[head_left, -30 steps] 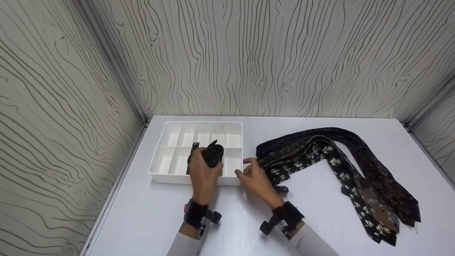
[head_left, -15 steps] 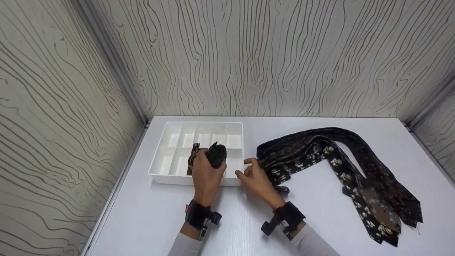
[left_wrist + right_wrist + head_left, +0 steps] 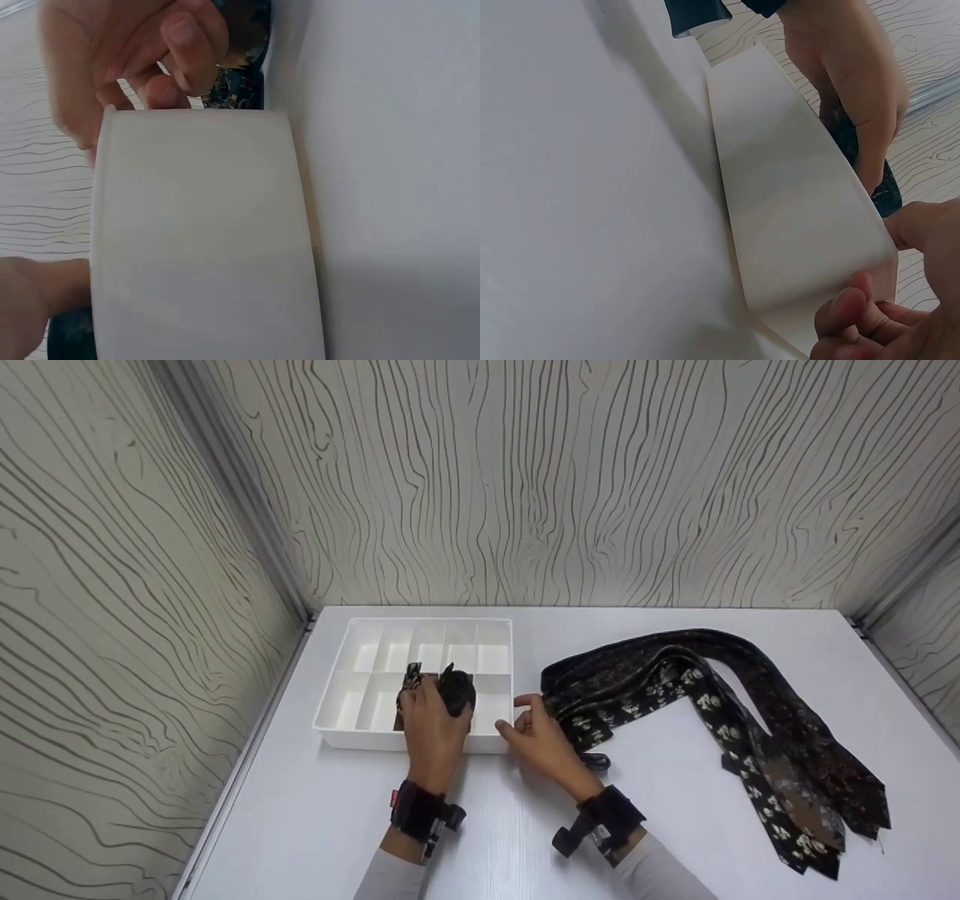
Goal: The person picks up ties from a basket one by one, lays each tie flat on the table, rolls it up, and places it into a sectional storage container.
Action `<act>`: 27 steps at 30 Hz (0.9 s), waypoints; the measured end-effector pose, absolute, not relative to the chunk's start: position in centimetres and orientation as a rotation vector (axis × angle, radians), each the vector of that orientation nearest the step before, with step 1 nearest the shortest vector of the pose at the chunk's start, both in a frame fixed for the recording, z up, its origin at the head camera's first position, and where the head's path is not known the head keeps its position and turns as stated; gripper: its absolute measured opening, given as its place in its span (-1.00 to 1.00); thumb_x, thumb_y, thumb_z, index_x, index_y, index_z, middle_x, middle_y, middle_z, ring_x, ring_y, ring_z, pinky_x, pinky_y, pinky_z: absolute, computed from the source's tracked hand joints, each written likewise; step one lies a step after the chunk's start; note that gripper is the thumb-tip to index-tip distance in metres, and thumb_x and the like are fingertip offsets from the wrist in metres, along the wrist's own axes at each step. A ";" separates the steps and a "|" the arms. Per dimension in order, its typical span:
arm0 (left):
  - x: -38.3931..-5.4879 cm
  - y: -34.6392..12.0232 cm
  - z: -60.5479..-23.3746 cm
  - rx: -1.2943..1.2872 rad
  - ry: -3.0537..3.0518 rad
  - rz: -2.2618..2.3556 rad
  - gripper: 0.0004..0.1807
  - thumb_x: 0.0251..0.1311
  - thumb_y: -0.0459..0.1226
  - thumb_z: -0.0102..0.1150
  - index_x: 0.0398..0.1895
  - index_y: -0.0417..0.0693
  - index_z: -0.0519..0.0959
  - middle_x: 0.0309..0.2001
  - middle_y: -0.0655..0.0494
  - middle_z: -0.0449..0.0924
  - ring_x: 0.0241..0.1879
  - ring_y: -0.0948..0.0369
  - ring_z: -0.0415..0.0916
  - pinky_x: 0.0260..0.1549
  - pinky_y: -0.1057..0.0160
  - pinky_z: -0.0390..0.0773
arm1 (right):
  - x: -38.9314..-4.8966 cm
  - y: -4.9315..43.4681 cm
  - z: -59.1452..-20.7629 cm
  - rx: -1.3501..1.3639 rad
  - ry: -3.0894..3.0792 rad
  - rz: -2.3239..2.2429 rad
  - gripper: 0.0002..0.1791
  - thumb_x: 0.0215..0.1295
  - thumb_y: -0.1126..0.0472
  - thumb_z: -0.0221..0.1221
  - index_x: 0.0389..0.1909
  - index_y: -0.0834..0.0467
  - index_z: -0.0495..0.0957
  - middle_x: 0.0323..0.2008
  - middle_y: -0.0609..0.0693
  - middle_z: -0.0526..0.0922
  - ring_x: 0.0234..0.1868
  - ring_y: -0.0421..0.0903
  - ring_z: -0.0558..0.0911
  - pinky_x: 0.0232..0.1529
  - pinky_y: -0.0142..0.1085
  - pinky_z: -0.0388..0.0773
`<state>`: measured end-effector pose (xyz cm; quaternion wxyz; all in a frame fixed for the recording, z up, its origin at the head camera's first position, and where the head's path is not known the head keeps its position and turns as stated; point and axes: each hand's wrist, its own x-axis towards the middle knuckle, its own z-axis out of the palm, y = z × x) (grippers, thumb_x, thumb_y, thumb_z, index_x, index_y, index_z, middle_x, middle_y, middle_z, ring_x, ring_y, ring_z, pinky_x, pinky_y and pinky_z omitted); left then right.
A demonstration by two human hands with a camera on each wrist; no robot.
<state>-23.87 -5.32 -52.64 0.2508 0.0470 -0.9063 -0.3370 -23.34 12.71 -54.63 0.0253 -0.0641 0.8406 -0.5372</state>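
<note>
A white divided tray (image 3: 390, 740) stands at the left of the table. My left hand (image 3: 435, 739) reaches into its front row and holds a dark rolled necktie (image 3: 457, 694) between thumb and fingers. In the right wrist view part of that roll (image 3: 889, 191) shows behind the tray wall, under the left hand. Just left of it in the same row sits a brown-and-black patterned rolled necktie (image 3: 409, 682), partly covered by the fingers. My right hand (image 3: 546, 746) grips the tray's front right corner, thumb over the rim and fingers bent against the outer wall.
Several dark patterned neckties (image 3: 675, 660) lie in a curved bundle right of the tray, some with white flowers. A small dark loop (image 3: 596, 761) lies by the right hand. Wood-grain wall panels (image 3: 487, 487) stand behind and at the sides of the white table (image 3: 480, 840).
My left hand shifted the rolled necktie slightly right, then a little back left and lower into the tray. The right hand stays at the tray corner.
</note>
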 end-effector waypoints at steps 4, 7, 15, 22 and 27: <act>-24.3 -5.1 -52.5 0.091 -2.508 -0.856 -0.34 0.00 -0.31 0.58 0.18 -0.33 0.51 0.01 -0.27 0.70 0.04 -0.14 0.45 0.08 -0.16 0.54 | -23.4 12.8 -54.6 -0.209 2.607 -1.654 -0.45 0.42 0.09 0.33 0.23 0.31 0.37 -0.46 -0.11 0.47 -0.45 -0.22 0.45 -0.32 -0.36 0.40; -24.5 -5.0 -52.6 0.089 -2.526 -0.811 -0.30 -0.03 -0.32 0.61 0.19 -0.32 0.50 0.05 -0.27 0.69 0.06 -0.16 0.46 0.09 -0.20 0.54 | -23.5 12.9 -54.6 -0.218 2.608 -1.650 -0.44 0.42 0.08 0.33 0.24 0.32 0.37 -0.46 -0.11 0.47 -0.45 -0.22 0.45 -0.32 -0.36 0.40; -24.8 -4.8 -53.0 0.099 -2.601 -0.702 -0.24 0.01 -0.29 0.62 0.26 -0.29 0.44 0.14 -0.30 0.61 0.07 -0.22 0.49 -0.08 -0.14 0.68 | -23.3 12.8 -54.7 -0.229 2.583 -1.638 -0.41 0.44 0.07 0.33 0.25 0.33 0.36 -0.45 -0.08 0.50 -0.46 -0.21 0.47 -0.37 -0.38 0.42; -24.8 -5.5 -53.1 -0.051 -2.595 -0.680 -0.58 0.01 -0.38 0.57 -0.01 -0.23 0.70 0.00 -0.24 0.68 0.02 -0.21 0.48 -0.01 -0.13 0.60 | -23.3 12.8 -54.7 -0.250 2.584 -1.651 -0.42 0.45 0.07 0.33 0.24 0.32 0.35 -0.45 -0.09 0.50 -0.47 -0.24 0.46 -0.39 -0.40 0.39; -24.4 -6.4 -52.2 -0.139 -2.609 -0.858 -0.52 0.08 -0.35 0.48 0.11 -0.29 0.64 0.01 -0.30 0.71 0.04 -0.24 0.55 0.04 -0.18 0.61 | -23.2 12.9 -54.6 -0.242 2.592 -1.648 -0.43 0.45 0.07 0.33 0.24 0.32 0.35 -0.45 -0.09 0.50 -0.46 -0.22 0.46 -0.39 -0.40 0.40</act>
